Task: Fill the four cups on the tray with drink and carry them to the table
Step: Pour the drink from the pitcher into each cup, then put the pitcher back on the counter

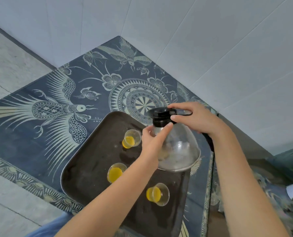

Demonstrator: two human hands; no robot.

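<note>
Both hands are on the carafe (pixel 179 147), centre-right: left hand (pixel 152 139) wraps its neck, right hand (pixel 193 118) grips by the black lid (pixel 161 113). 3 cups (pixel 131 139) on the tray (pixel 84 168) hold orange drink; the 4th isn't visible, prob. behind the glass. Tip slowly, spout low. Blue patterned cloth (pixel 57 106) beneath, white tiled wall (pixel 193 40) upper right.

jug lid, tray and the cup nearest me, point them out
jug lid (pixel 160 113): head view, middle of black top
tray (pixel 89 161): head view, bare floor at left
nearest cup (pixel 159 194): head view, middle of its clear wall
</note>
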